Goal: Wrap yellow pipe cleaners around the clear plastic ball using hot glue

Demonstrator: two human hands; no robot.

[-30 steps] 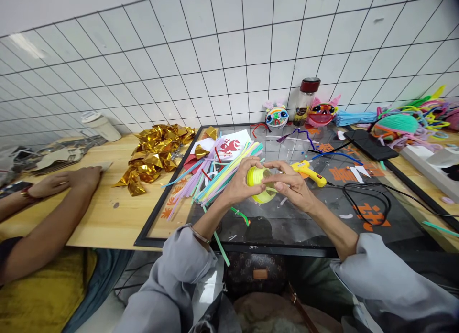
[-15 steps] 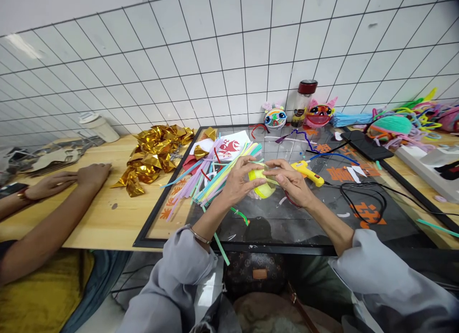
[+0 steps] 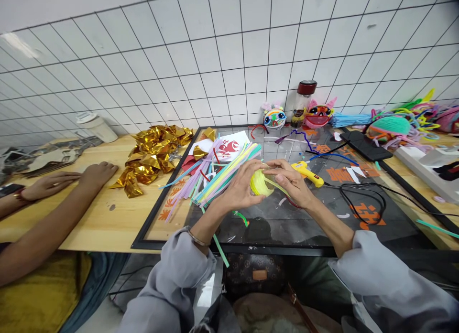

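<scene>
My left hand [image 3: 237, 186] is wrapped round a ball covered in yellow fuzzy strands [image 3: 258, 182], held just above the dark framed board. The ball's left part is hidden by that hand. From its right side runs a yellow pipe cleaner [image 3: 277, 186] to my right hand [image 3: 292, 181], whose thumb and fingers pinch it. Left of the ball lies a bundle of pastel pipe cleaners [image 3: 222, 173]. A yellow hot glue gun [image 3: 308, 174] rests on the board just beyond my right hand.
Gold foil decorations [image 3: 150, 149] lie to the left, near a co-worker's hands [image 3: 96, 175]. Two animal-face crafts [image 3: 274, 118] and a bottle [image 3: 303, 103] stand by the wall. At right are a black phone [image 3: 371, 144], a looped cable [image 3: 362, 204] and a power strip [image 3: 430, 163].
The yellow ball has turned in my hands and shows more of its wrapped side. My left thumb has moved off its front, lower down. The co-worker's nearer hand has shifted slightly right.
</scene>
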